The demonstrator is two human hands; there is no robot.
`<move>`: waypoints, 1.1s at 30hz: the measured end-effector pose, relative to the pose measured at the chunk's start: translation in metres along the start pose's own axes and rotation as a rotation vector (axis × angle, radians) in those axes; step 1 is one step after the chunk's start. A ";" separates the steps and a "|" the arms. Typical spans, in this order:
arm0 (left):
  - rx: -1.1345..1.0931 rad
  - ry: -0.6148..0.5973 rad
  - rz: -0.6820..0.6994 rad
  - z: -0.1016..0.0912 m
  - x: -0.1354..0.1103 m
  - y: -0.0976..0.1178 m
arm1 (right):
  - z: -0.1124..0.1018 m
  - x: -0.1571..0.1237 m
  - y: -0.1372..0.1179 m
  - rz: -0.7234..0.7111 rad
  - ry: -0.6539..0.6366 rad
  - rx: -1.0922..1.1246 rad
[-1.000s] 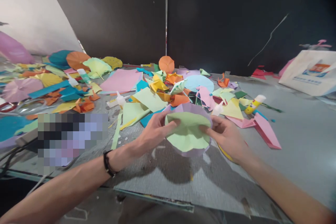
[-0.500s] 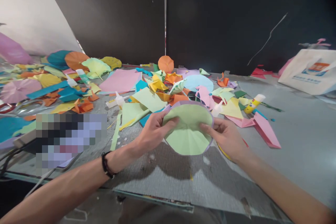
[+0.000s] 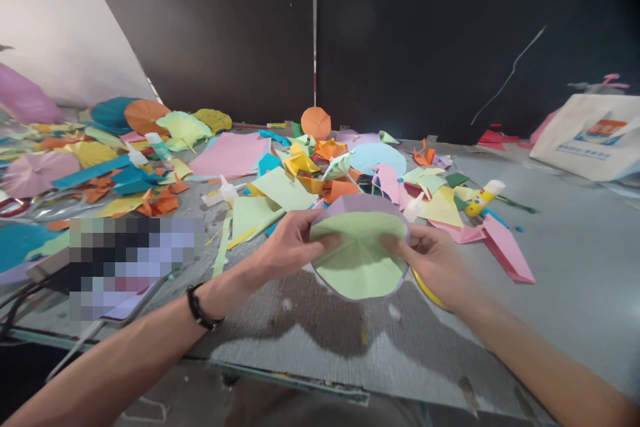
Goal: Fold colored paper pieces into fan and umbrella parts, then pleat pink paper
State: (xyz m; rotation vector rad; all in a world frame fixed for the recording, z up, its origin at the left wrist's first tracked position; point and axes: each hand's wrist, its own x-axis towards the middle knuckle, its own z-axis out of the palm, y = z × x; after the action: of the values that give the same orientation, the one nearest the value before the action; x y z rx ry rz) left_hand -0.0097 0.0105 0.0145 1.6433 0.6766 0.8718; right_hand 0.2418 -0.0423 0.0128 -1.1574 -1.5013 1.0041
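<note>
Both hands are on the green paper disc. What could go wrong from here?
The left hand and right hand pinch the green disc at its sides, which might crease it. More lavender paper shows at the top than at the bottom, so the layers may sit off-center. Loose paper scraps lie close behind; a hand could brush them.

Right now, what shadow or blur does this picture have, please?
In the head view, a dark shadow falls on the table below the green-purple paper disc; in the same view, mosaic blocks hide part of the left foreground, and lettering on the white bag looks blurred.
</note>
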 end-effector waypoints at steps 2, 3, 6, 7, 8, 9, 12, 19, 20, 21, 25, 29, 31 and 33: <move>-0.012 -0.010 0.005 -0.003 0.001 0.002 | 0.000 0.000 -0.001 -0.015 -0.003 0.011; -0.010 -0.016 0.006 -0.005 0.002 0.003 | 0.000 0.000 -0.001 -0.022 -0.005 0.018; 0.006 -0.053 -0.005 -0.008 0.003 0.006 | 0.000 0.001 -0.002 -0.028 -0.013 0.017; 0.011 -0.067 -0.015 -0.009 0.003 0.007 | 0.000 0.001 -0.002 -0.029 -0.014 0.018; 0.013 -0.077 -0.026 -0.010 0.003 0.008 | 0.000 0.001 -0.002 -0.029 -0.014 0.020; 0.012 -0.083 -0.038 -0.010 0.003 0.009 | 0.000 0.002 -0.003 -0.029 -0.013 0.019; -0.026 -0.077 -0.050 -0.011 0.004 0.009 | -0.001 0.002 -0.003 -0.042 0.000 -0.013; -0.110 -0.035 -0.028 -0.014 0.005 0.008 | -0.003 0.002 -0.004 -0.091 -0.034 -0.029; -0.111 -0.034 -0.029 -0.014 0.005 0.008 | -0.003 0.002 -0.003 -0.091 -0.038 -0.029; -0.111 -0.035 -0.030 -0.014 0.005 0.007 | -0.003 0.002 -0.003 -0.094 -0.040 -0.029; -0.094 -0.038 -0.049 -0.015 0.006 0.004 | -0.005 0.002 0.004 -0.094 -0.020 -0.079; -0.079 -0.066 -0.064 -0.014 0.007 0.001 | -0.005 0.001 0.008 -0.087 0.017 -0.149; -0.088 -0.088 -0.050 -0.013 0.008 0.001 | -0.004 0.001 0.008 -0.091 -0.009 -0.154; -0.095 -0.102 -0.029 -0.011 0.008 0.002 | -0.003 0.001 0.007 -0.093 -0.030 -0.157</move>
State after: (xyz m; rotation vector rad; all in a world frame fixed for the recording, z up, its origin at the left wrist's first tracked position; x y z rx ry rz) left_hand -0.0143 0.0223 0.0195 1.5781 0.5786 0.7825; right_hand 0.2461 -0.0398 0.0072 -1.1740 -1.6664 0.8565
